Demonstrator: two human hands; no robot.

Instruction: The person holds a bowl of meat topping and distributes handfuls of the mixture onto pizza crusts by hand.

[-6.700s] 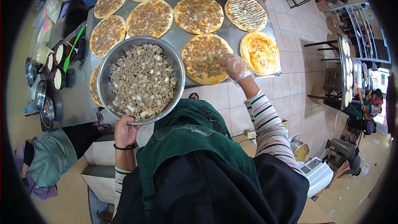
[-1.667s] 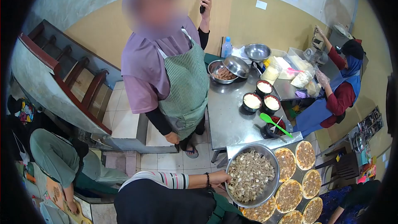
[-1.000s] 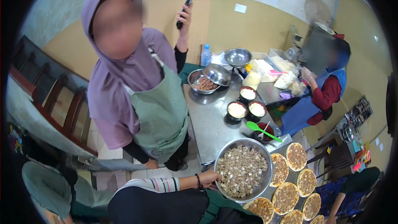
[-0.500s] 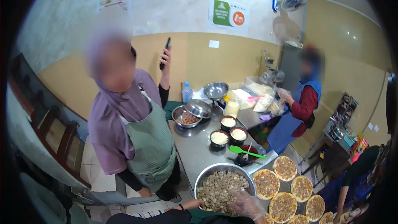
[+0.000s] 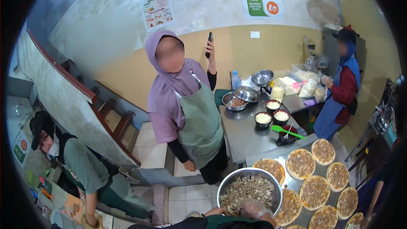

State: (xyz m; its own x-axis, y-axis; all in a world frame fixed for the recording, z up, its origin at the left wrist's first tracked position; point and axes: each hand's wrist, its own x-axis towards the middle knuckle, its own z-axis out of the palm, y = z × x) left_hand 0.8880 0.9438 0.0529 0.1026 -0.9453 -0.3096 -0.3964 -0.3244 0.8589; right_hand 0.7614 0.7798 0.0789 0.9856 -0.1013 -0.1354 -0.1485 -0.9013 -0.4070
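Note:
A large metal bowl [image 5: 220,183] holds chopped, cooked-looking meat mixture [image 5: 246,190]. My left hand [image 5: 215,212] grips the bowl's near left rim; its fingers show only in part. My right hand [image 5: 256,209], in a clear plastic glove, is inside the bowl at the near right, with fingers curled into the meat mixture. Some fingertips are hidden. Right of the bowl, several round flat breads topped with minced meat [image 5: 314,192] lie on a metal table [image 5: 292,182]. One topped bread [image 5: 270,168] is partly behind the bowl's rim.
Black bowls of grated white food [image 5: 263,119], a green spatula [image 5: 288,132] and a dark sauce bowl [image 5: 286,139] stand beyond. A person in a green apron [image 5: 199,123] holds a phone [image 5: 209,44]. Other people work at right [image 5: 341,89] and left [image 5: 91,174]; an arm [image 5: 375,195] reaches in at lower right.
My view has swung left, so things appear further right and the person at lower left shows clearly. My gloved right hand has gone from spread fingers to curled in the meat.

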